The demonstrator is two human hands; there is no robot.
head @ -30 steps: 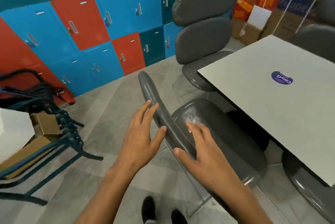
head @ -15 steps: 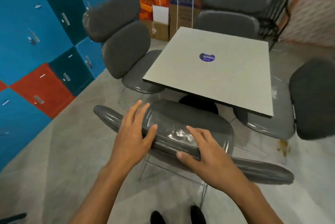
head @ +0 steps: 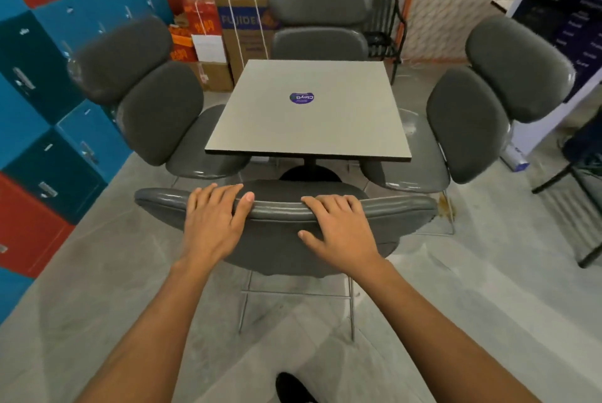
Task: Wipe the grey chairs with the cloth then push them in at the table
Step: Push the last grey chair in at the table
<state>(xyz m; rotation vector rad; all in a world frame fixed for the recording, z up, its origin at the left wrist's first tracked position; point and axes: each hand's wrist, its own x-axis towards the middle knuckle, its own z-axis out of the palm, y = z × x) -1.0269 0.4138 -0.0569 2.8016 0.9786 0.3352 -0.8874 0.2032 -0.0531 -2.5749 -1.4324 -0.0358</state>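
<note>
Four grey chairs ring the table (head: 306, 116). Near chair (head: 286, 239) at 6 o'clock, backrest toward camera, seat edge close to the table's near edge. Left hand (head: 211, 220) and right hand (head: 338, 230) both lie on the backrest top, fingers draped over the rim, thumbs on the near face; grasping the chair. Other chairs at 9 (head: 156, 109), 12 (head: 321, 24) and 3 o'clock (head: 472, 122), seats under the tabletop. Sticker (head: 301, 98) at table centre. No cloth seen.
</note>
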